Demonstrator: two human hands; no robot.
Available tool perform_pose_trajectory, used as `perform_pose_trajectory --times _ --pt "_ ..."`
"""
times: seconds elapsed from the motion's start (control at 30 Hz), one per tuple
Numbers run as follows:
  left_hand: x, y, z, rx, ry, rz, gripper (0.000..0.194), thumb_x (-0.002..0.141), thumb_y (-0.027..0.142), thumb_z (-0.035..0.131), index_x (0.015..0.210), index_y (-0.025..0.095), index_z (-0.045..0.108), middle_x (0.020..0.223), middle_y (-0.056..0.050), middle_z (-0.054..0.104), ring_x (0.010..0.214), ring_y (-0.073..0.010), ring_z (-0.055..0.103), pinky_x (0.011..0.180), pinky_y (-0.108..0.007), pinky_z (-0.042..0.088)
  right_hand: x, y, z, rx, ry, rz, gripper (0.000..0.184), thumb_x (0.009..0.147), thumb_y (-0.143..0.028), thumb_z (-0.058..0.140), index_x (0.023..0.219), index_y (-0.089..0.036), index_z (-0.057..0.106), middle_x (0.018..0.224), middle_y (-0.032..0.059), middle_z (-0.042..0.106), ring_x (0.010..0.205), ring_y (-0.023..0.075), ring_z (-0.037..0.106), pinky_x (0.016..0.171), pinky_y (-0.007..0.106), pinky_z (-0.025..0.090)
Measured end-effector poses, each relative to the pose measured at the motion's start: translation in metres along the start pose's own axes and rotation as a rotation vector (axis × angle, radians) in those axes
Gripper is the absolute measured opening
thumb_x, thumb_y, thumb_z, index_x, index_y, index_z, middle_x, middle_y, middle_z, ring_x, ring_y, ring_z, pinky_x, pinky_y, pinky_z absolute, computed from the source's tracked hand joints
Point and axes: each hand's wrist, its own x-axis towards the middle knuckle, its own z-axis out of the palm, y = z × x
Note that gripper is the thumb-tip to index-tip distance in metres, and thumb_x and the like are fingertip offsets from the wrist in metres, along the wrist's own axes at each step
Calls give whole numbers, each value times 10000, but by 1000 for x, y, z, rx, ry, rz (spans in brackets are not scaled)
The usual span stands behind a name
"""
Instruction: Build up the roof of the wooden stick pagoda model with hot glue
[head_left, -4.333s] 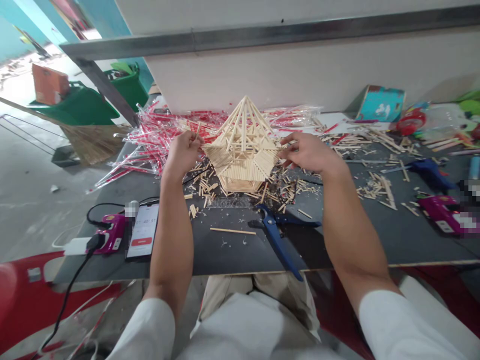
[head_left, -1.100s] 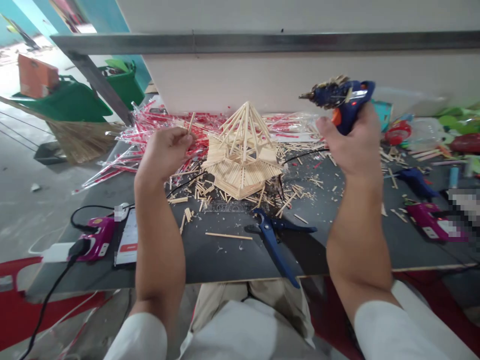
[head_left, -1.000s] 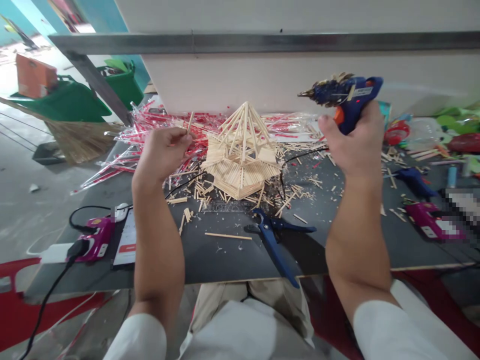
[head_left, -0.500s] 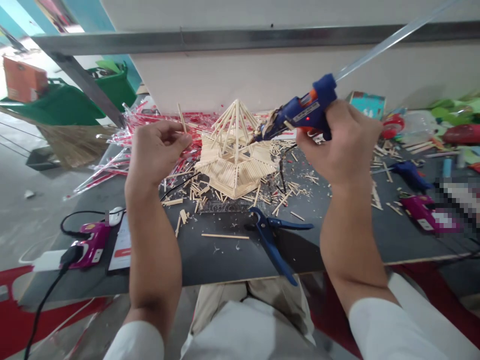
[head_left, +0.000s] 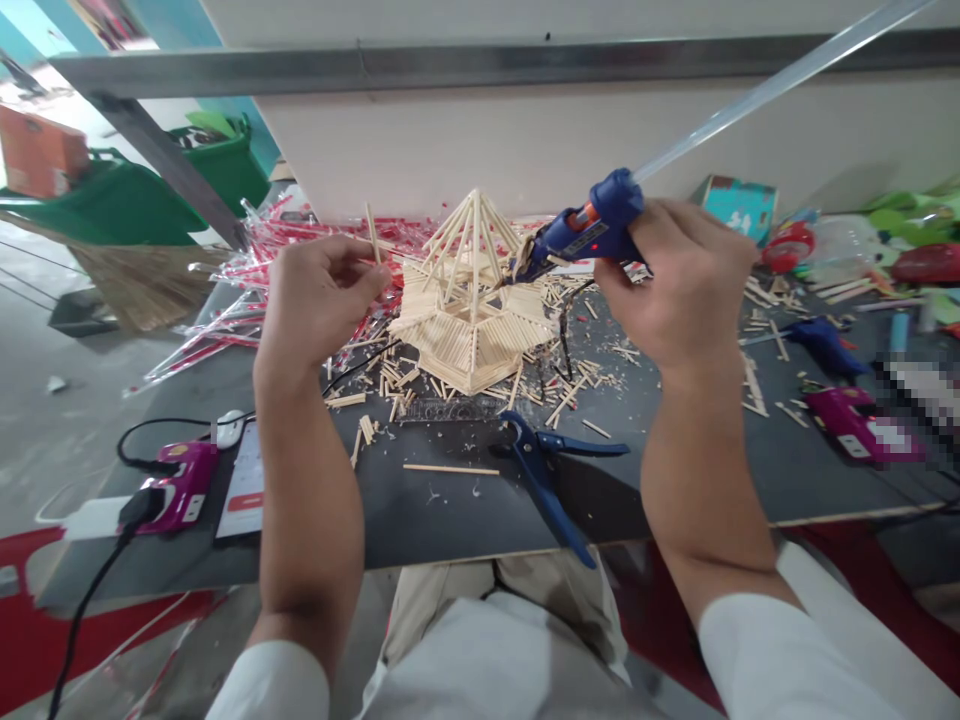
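Note:
Pinched in the fingers of my left hand [head_left: 324,300] is a thin wooden stick [head_left: 373,232], held nearly upright. My right hand [head_left: 679,275] grips a blue hot glue gun [head_left: 581,232], with a long clear glue stick [head_left: 780,90] coming out of its back. The gun's nozzle points left and down at a model roof [head_left: 474,340] of pale wooden sticks, on its right side near the cone of sticks. Whether the nozzle touches the model I cannot tell. The model stands on the dark table between both hands.
Blue cutting pliers [head_left: 551,490] and a loose stick [head_left: 450,469] lie at the front. Cut stick bits surround the model. Red-and-clear plastic wrappers [head_left: 300,225] pile up behind left. Purple power strips [head_left: 184,485] sit at both sides. A second glue gun [head_left: 829,345] lies at right.
The glue gun's rear has dropped and shifted left, while its nozzle stays by the right of the cone. My left hand with the stick has moved slightly right.

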Motion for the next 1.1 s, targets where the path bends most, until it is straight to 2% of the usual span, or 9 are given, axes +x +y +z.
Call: perform_pose_trajectory --times 0.23,0.5,0.73,0.97,1.1 --pt "0 -5 -1 6 -7 20 248 839 257 801 1057 140 789 796 -26 759 707 -140 698 674 -274 549 0 -3 -1 -11 2 -24 459 977 -215 514 1421 -298 593 1310 81 700 1216 335 661 1114 536 511" --pt "2 -13 -1 17 14 60 261 822 269 810 1050 143 803 812 -46 770 697 -151 718 668 -279 564 -1 -2 -5 -93 -8 6 437 1004 -273 500 1430 -299 592 1304 92 711 1226 328 651 1077 492 522" --pt "3 -13 1 8 11 70 241 819 252 805 1033 142 804 758 -29 761 617 -118 682 617 -244 542 -1 -4 -11 -81 -47 1 432 988 -236 513 1410 -279 597 1268 98 720 1228 337 646 1060 509 511" --pt "3 -13 1 11 1 63 251 831 245 805 1054 130 798 753 -33 762 606 -104 656 639 -246 552 -3 -4 -15 -86 -74 -7 454 978 -215 530 1412 -331 596 1305 65 716 1229 320 660 1057 494 520" --pt "2 -12 2 5 4 65 236 836 238 797 1043 126 795 760 -36 758 616 -104 663 642 -245 557 -3 -3 -11 -119 -26 -45 482 944 -204 560 1410 -312 614 1275 64 734 1178 312 685 1016 488 543"
